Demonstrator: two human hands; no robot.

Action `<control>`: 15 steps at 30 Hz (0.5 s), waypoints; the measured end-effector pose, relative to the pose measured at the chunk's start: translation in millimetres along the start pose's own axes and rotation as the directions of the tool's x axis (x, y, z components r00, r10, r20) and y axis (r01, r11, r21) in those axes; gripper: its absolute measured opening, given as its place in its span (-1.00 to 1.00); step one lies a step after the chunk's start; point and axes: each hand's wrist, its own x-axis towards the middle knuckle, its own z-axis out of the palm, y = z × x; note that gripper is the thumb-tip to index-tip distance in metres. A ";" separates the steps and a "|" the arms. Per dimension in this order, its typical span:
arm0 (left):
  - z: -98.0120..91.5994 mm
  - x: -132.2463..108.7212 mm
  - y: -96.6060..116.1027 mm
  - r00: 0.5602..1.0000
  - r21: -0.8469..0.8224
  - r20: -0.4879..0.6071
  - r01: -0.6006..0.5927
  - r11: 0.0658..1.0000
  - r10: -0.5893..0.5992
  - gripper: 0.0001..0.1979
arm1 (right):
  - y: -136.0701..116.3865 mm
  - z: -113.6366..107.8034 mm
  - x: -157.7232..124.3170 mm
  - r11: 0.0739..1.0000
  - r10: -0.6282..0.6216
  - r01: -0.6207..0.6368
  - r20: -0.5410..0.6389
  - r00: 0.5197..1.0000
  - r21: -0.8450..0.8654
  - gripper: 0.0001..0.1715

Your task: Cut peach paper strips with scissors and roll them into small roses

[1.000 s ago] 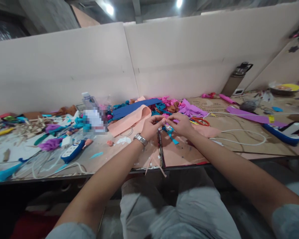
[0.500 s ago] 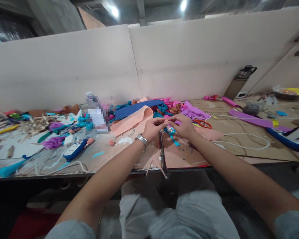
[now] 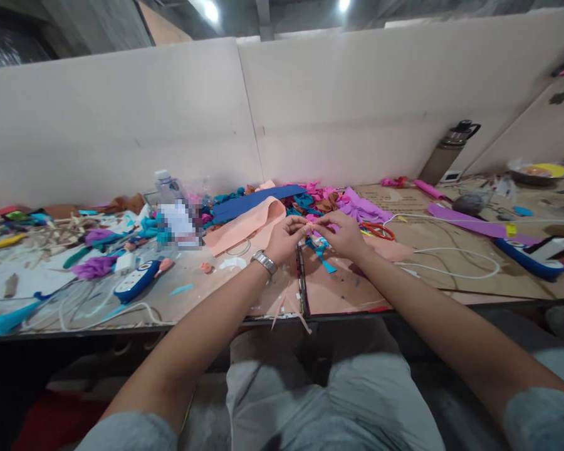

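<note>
My left hand (image 3: pixel 286 239), with a metal watch (image 3: pixel 264 262) at the wrist, is closed in a pinch above the table. Its fingertips meet those of my right hand (image 3: pixel 341 235), which pinches too. Between them shows a small peach-coloured piece (image 3: pixel 309 224), mostly covered by the fingers; its exact kind is unclear. Beneath my right hand lies a strip of teal paper (image 3: pixel 328 265). Left of my left hand, a peach crepe paper sheet (image 3: pixel 244 227) curls over itself, with a blue sheet (image 3: pixel 254 203) behind it. A small peach rosette (image 3: pixel 206 267) sits on the table.
A white-and-blue power strip (image 3: pixel 138 282) with white cables lies left. Behind stand a plastic bottle (image 3: pixel 168 185) and, at right, a tumbler (image 3: pixel 446 153). Purple crepe paper (image 3: pixel 364 205) and an orange-red ring (image 3: pixel 378 231) are near my right hand. A white partition (image 3: pixel 357 106) closes the back.
My fingertips have shifted slightly against each other, and a bit of peach shows between them. The whole view has moved a little. Things on the table stay in place.
</note>
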 end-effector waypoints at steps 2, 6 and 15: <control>0.1 -0.9 0.5 1.000 0.005 -0.003 0.009 1.000 -0.009 -0.58 | 1.4 0.6 0.0 1.000 -0.010 0.010 0.003 1.000 -0.006 -0.72; -0.6 -1.6 1.2 1.000 0.048 -0.013 -0.015 0.999 0.016 -0.60 | 0.8 2.1 0.1 0.999 -0.031 0.031 0.011 0.999 -0.032 -0.72; -7.5 0.4 -1.7 1.000 0.093 0.026 -0.018 0.996 0.016 -0.61 | -2.9 1.2 -0.6 0.999 0.015 -0.014 0.034 0.999 -0.032 -0.68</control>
